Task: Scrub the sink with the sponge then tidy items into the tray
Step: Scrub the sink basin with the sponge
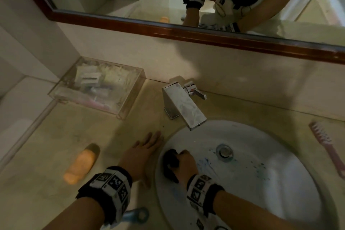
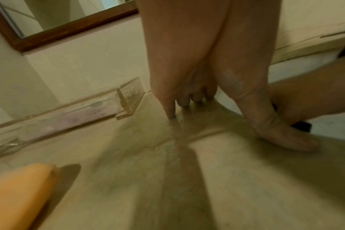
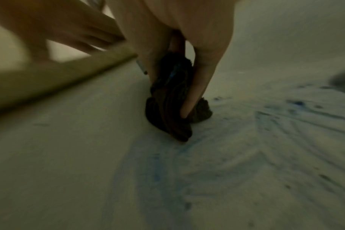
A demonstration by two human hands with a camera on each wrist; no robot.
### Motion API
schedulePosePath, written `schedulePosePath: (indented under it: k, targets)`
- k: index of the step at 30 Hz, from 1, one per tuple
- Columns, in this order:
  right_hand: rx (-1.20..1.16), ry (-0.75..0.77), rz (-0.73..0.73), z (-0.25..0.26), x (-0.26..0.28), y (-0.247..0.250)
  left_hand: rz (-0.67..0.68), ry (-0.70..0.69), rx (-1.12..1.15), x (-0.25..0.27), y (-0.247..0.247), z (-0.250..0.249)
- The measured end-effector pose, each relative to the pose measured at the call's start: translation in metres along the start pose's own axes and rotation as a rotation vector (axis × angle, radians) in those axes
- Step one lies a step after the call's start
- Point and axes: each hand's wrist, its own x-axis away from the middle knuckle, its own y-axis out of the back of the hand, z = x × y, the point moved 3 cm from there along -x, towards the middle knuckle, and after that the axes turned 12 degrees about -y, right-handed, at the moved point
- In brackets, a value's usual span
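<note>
With the left hand (image 1: 143,152) flat and braced on the desk (image 1: 115,132), the right hand (image 1: 186,162) clenched the dark sponge (image 1: 171,160) against the sink (image 1: 270,188), best pressed firmly across the blue stains (image 1: 207,164) just right of it.

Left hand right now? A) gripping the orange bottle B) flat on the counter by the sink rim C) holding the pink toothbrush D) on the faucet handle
B: the left hand lies with straight fingers on the counter beside the sink rim, apart from the orange bottle, while the right hand grips the sponge.
</note>
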Motion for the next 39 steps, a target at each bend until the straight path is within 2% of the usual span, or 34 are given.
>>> schedulePosePath:
  k: [2, 4, 9, 11, 13, 17, 20, 22, 25, 28, 32, 34, 36, 39]
  targets:
    - [-0.026, -0.143, -0.015, -0.008, -0.015, 0.006, 0.003, -0.005, 0.004, -0.002, 0.000, 0.002]
    - [-0.061, -0.168, 0.010, -0.010, -0.020, 0.012, 0.014, -0.004, -0.001, -0.002, -0.001, 0.004]
    - [-0.052, 0.064, 0.189, 0.001, 0.021, -0.007, -0.012, 0.000, 0.040, -0.001, -0.003, 0.005]
    - [0.003, 0.071, 0.167, -0.001, 0.023, -0.024, 0.003, -0.001, 0.043, -0.001, -0.003, 0.003]
    - [-0.019, 0.006, 0.128, -0.007, 0.010, -0.028, 0.003, 0.000, 0.045, -0.001, -0.002, 0.003]
    - [-0.025, -0.105, 0.041, -0.017, -0.017, -0.021, 0.017, 0.003, 0.051, -0.001, -0.003, 0.003]
    - [-0.012, -0.150, 0.064, -0.017, -0.013, -0.011, 0.026, 0.002, 0.044, -0.001, -0.004, 0.002]
    - [-0.033, -0.076, 0.174, -0.016, 0.001, -0.012, 0.037, 0.001, 0.043, -0.001, -0.003, 0.001]
    - [0.057, 0.051, 0.247, -0.013, 0.026, -0.025, 0.016, 0.005, 0.073, -0.002, -0.002, 0.004]
    - [0.082, 0.048, 0.192, -0.016, 0.013, -0.036, 0.009, 0.006, 0.081, -0.003, -0.003, 0.006]
    - [0.186, 0.028, 0.078, -0.024, -0.012, -0.025, 0.020, 0.013, 0.057, -0.002, -0.002, 0.004]
    - [0.212, 0.005, 0.090, -0.024, -0.018, -0.015, 0.022, 0.019, 0.055, -0.002, -0.001, 0.002]
    - [0.140, -0.004, 0.139, -0.024, -0.019, -0.003, 0.018, 0.016, 0.055, -0.002, 0.000, 0.002]
    - [0.184, 0.141, 0.217, -0.022, 0.008, 0.000, 0.005, 0.013, 0.071, -0.002, -0.001, 0.004]
